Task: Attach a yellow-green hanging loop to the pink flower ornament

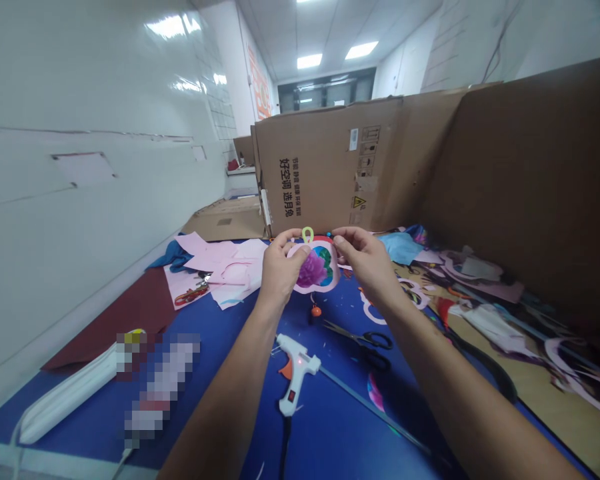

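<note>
The left grip [281, 267] is pinching a pink craft ornament [326, 281] above the blue-covered surface [325, 427], and the right grip [365, 257] is holding its upper edge (light and fairly stiff, best held by the rim, clear of the thin green loop [307, 234]).

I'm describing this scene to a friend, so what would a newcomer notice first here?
The eye goes first to the pink paper craft with a purple flower, held up centrally between the left hand and right hand. Below it, a white hot glue gun lies on the blue work surface, beside black-handled scissors. A large cardboard box stands behind.
</note>
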### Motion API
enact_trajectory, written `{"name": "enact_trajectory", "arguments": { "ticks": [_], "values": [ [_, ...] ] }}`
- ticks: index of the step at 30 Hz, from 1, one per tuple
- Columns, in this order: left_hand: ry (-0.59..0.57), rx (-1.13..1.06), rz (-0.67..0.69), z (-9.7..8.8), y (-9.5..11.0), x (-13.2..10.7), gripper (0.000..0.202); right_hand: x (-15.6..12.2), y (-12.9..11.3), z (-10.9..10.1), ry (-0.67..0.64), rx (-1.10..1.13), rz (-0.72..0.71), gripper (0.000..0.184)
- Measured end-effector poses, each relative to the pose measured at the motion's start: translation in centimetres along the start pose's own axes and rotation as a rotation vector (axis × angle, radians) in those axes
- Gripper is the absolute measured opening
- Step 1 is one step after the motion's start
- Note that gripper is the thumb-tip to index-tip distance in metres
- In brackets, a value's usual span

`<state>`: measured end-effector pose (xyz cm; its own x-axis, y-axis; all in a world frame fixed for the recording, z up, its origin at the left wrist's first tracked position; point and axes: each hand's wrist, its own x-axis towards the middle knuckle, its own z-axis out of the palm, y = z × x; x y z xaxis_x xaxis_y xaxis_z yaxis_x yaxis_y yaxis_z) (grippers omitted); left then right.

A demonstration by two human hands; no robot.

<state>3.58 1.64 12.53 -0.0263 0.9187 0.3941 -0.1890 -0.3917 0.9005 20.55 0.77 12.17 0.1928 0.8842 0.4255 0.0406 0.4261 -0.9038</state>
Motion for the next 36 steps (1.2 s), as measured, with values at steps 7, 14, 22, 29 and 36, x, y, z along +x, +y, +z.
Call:
{"name": "enact_trajectory", "arguments": {
  "ticks": [7, 14, 22, 29, 36],
  "values": [
    [0.03, -0.009, 0.001, 0.0, -0.1, 0.1, 0.037, -0.4, -0.2, 0.3, -0.074, -0.058, 0.004, 0.031],
    [0.033, -0.035, -0.032, -0.3, -0.4, 0.4, 0.047, -0.5, -0.2, 0.5, -0.172, -0.029, -0.007, 0.037],
    [0.053, -0.005, -0.013, -0.4, -0.4, 0.6, 0.029, -0.4, -0.2, 0.5, -0.195, -0.005, 0.031, 0.037],
    [-0.018, -0.002, -0.055, -0.3, -0.6, 0.4, 0.051, -0.3, -0.1, 0.2, -0.18, 0.008, 0.047, 0.037],
    [0.177, 0.034, -0.069, -1.9, 0.0, 1.6, 0.038, 0.2, 2.4, 0.0, -0.149, 0.053, 0.21, 0.041]
  ]
}}
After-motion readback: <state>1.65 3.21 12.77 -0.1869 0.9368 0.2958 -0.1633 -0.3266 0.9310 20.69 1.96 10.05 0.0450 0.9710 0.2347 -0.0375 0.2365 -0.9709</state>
